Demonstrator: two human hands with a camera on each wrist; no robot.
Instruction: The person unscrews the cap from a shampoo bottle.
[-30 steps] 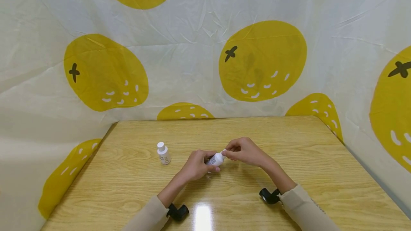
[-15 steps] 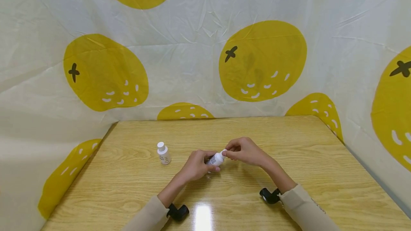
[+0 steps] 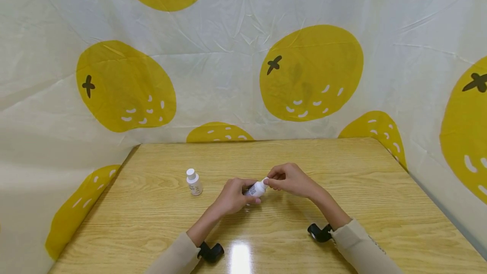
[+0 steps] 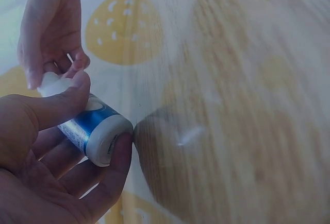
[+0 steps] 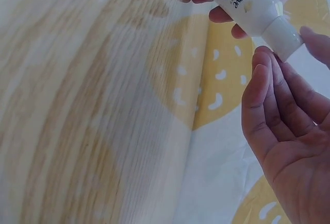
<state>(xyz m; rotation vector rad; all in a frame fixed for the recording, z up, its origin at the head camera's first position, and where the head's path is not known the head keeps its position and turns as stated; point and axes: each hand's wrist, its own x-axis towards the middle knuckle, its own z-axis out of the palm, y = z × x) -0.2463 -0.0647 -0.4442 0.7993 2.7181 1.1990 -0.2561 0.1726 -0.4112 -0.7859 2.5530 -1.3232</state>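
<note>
A small white Dove bottle [image 5: 247,7] lies tilted in my left hand [image 3: 233,197], its neck toward the right. In the left wrist view the thumb presses along the top of the bottle [image 4: 98,118] and the fingers curl under it, close to the blue band and white base. My right hand [image 3: 292,180] pinches the bottle's white cap [image 5: 283,38] between thumb and fingertips. The cap sits on the neck. In the head view the left fingers hide part of the bottle's body.
A second small white bottle [image 3: 195,184] with a white cap stands upright on the wooden table [image 3: 152,231], left of my hands. Behind the table hangs a pale cloth [image 3: 217,88] with yellow fruit prints. Black wrist cameras [image 3: 211,252] sit on both forearms.
</note>
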